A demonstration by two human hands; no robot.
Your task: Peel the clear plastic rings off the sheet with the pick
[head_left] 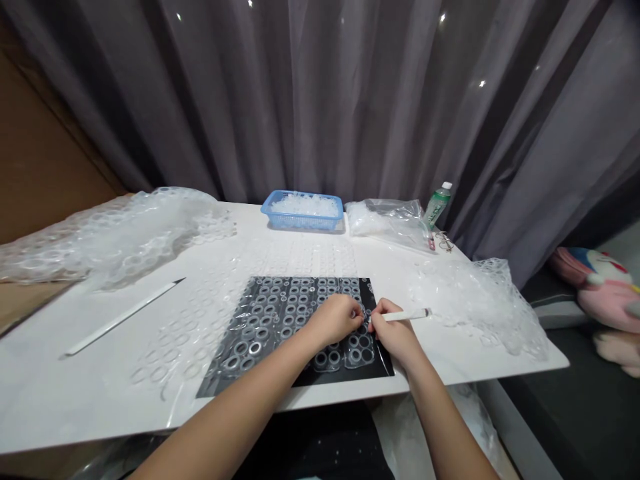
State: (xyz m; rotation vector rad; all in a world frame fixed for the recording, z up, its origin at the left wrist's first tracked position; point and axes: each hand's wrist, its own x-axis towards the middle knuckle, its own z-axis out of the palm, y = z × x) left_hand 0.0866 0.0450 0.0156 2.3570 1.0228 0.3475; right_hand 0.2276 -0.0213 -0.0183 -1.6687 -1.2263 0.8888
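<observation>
On the white table lies a black sheet (300,381) covered with rows of clear plastic rings in transparent film. My left hand (336,319) rests over its right half, fingers curled in a pinch. Whatever those fingertips hold is too small to make out. Just beside it, at the sheet's right edge, my right hand (395,333) is closed round a slim white pen-like tool (407,315). The tool's dark end points right, and its other end is hidden by my fingers. The fingertips of both hands are close together above the rings.
A clear ring-patterned plastic sheet (135,230) is heaped at left, near a long white stick with a dark tip (125,318). Behind stand a blue basket (305,222) of clear pieces, a plastic bag (387,223) and a green bottle (437,203). More clear plastic (485,300) lies right.
</observation>
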